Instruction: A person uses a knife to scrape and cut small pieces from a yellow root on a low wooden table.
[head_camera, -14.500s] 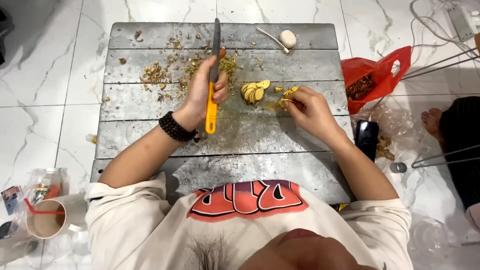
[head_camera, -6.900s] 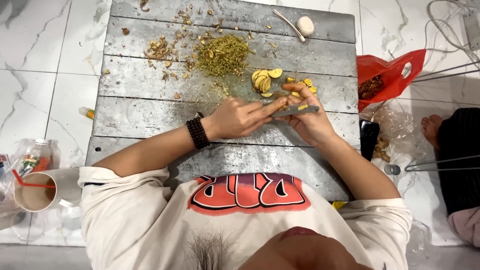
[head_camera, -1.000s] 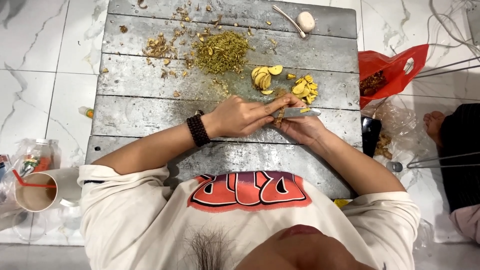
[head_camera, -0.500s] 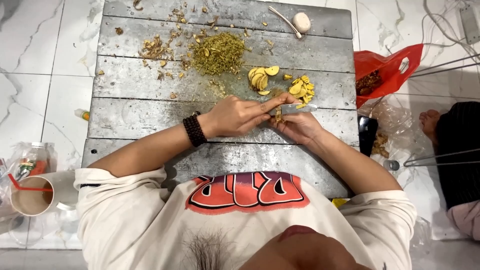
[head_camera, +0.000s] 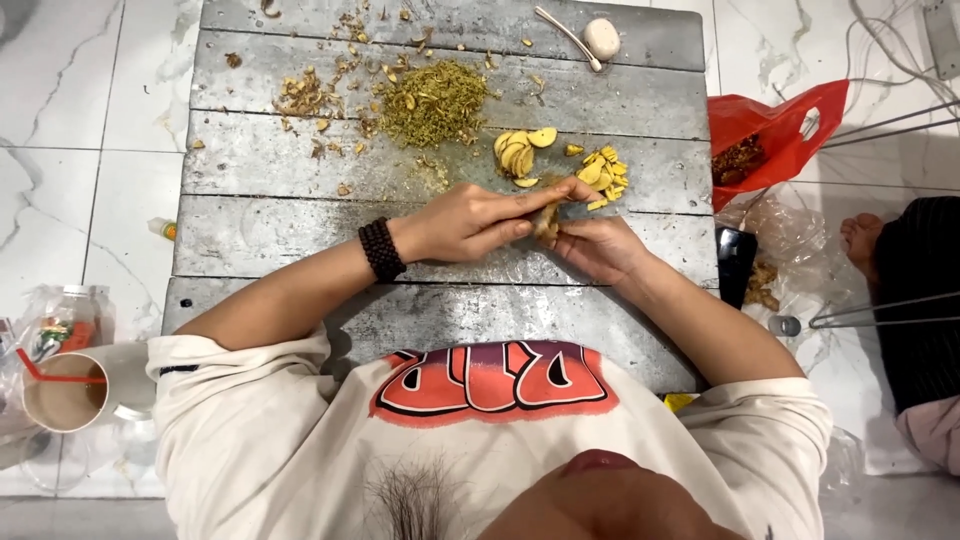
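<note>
Both hands meet over the middle of the grey, weathered plank tabletop, working one small tan, knobbly piece of root. The left hand, with a dark beaded bracelet on its wrist, reaches across from the left, its fingers closed on the top of the piece. The right hand cups it from below with curled fingers closed around it. Just beyond the hands lie two small heaps of pale yellow slices: a pile of round slices and, beside it to the right, a pile of smaller yellow bits. Farther back sits a mound of greenish shredded fibres, with brown peel scraps scattered to its left. A red plastic bag lies on the white marble floor off the right edge.
</note>
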